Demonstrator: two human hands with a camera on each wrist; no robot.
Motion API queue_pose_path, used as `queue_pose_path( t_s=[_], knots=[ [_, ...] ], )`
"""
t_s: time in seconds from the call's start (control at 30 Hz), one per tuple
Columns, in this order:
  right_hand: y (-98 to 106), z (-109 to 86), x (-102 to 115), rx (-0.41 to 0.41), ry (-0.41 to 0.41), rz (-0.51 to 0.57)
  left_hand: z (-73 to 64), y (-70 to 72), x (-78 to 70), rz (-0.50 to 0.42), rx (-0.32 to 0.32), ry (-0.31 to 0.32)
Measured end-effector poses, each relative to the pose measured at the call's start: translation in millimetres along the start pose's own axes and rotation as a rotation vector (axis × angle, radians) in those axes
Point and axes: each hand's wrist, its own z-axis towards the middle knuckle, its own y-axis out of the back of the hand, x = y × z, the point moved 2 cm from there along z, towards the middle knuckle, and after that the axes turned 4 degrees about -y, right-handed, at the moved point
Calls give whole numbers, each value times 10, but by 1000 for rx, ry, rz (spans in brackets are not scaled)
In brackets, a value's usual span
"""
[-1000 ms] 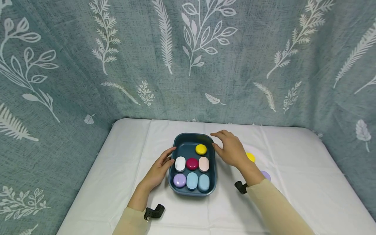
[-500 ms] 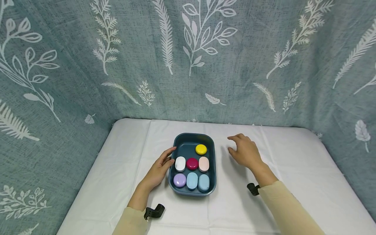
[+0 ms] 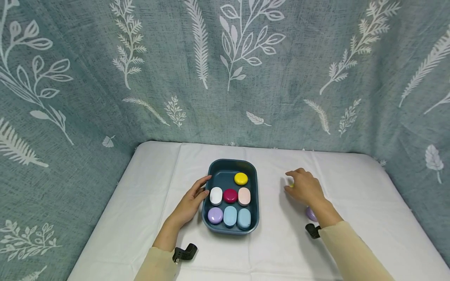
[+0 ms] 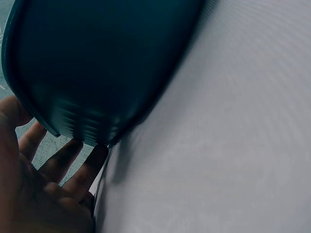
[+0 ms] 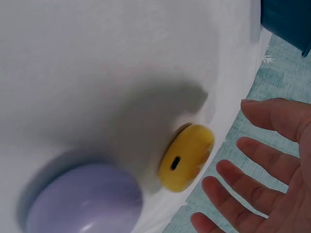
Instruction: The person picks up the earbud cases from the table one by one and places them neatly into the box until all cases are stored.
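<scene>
My left hand (image 3: 188,205) rests its fingertips against the left wall of a dark blue tray (image 3: 220,177), its fingers (image 4: 63,160) fairly straight. My right hand (image 3: 306,189) hovers over the cloth right of the tray, fingers spread and holding nothing. Beneath it sits a rounded yellow case (image 5: 187,158) with a small dark slot in its side, mostly hidden in the head view. A lavender rounded case (image 5: 87,201) lies nearer me, partly behind the forearm. Inside the tray stand small glossy cases: yellow (image 3: 241,178), white (image 3: 216,196), dark red, pale pink, lavender and light blue.
A white cloth (image 3: 158,175) covers the table. Behind it and along the sides hangs a grey-green curtain (image 3: 225,113) with white leaf prints. Black wrist cameras (image 3: 185,253) sit at both wrists.
My right hand has moved rightward from the tray's right edge to above the loose yellow case. The left hand and the tray have stayed in place.
</scene>
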Motion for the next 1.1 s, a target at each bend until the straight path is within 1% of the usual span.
queue_pose_path(
  t_s=[0.27,0.63,0.93,1.1],
  knots=[
    [-37,-92,-128,44,-32,9,1,2,-17,5,-1,0],
    [-97,-97,-225,55,-16,20,1,7,-14,2,-2,7],
    [-120,-100,-256,43,-35,31,2,1,-12,1,0,3],
    [-103,-112,-201,20,-21,40,-2,-2,-18,-3,-1,7]
  ],
)
